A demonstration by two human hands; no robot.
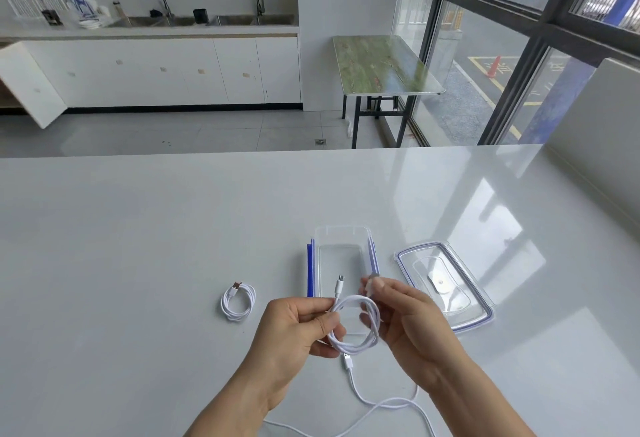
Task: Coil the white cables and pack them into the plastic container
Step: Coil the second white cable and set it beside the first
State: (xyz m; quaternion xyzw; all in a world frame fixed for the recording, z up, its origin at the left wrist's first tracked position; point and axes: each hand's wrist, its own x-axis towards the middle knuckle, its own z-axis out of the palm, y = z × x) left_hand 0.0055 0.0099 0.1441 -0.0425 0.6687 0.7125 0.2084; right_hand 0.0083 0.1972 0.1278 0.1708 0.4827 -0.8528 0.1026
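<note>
Evidently finishing a coil, the left hand (298,325) pinches the white cable loop (360,345) while the right hand (408,319) grips its end; next probably comes the container (343,229) just beyond.

Container (341,260): clear, open, centre. Lid (446,286): right of it. Left coil (238,302): lying flat. Centre coil (358,327): aloft. Loose cable (381,405): bottom edge.

Glossy white counter (173,246), clear plastic container (343,232) w/ lid (446,284).
</note>
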